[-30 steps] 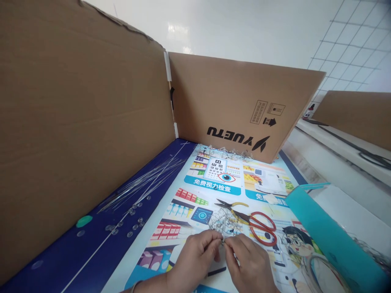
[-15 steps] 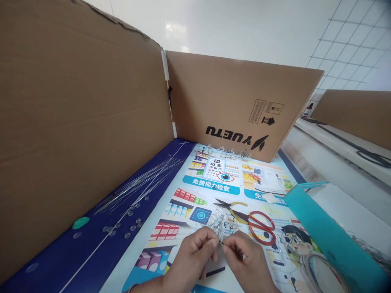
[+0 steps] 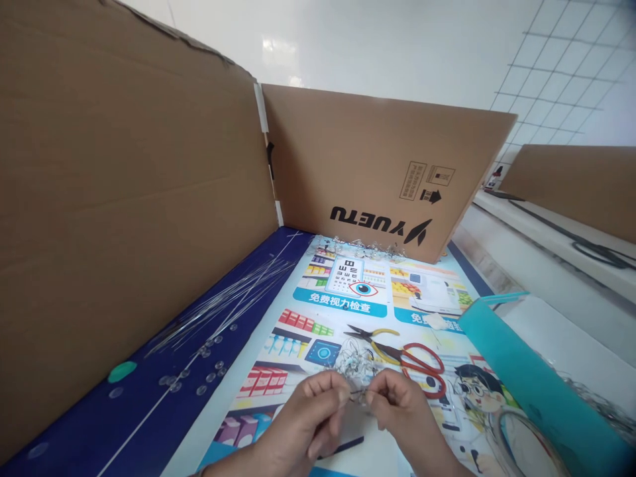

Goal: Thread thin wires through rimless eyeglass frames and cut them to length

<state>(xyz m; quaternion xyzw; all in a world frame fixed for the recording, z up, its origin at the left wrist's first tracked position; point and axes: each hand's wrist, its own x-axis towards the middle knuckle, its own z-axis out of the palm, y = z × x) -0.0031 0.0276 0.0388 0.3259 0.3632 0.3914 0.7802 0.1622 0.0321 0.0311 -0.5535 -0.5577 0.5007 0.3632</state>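
Low in the middle of the head view, my left hand (image 3: 315, 414) pinches one end of a thin, dark wire (image 3: 358, 393). My right hand (image 3: 405, 411) is closed in a pinch at the other end, a small gap away. Just beyond my fingertips lies a tangle of fine silvery wire (image 3: 354, 358), partly covered by my fingers. Beside it rest pliers with yellow handles (image 3: 385, 332). Scissors with red handles (image 3: 422, 358) lie close to my right hand. Where exactly the wire ends is hidden by my fingers.
Cardboard panels (image 3: 139, 165) wall off the left and back. Long straight wires (image 3: 223, 298) and several clear beads (image 3: 211, 377) lie on the blue strip, near a green oval piece (image 3: 122, 371). To the right are a wire coil (image 3: 501, 430) and a teal box (image 3: 536, 377) holding wire pieces.
My hands have drawn slightly apart, showing more of the dark wire between them. The whole view has shifted slightly.
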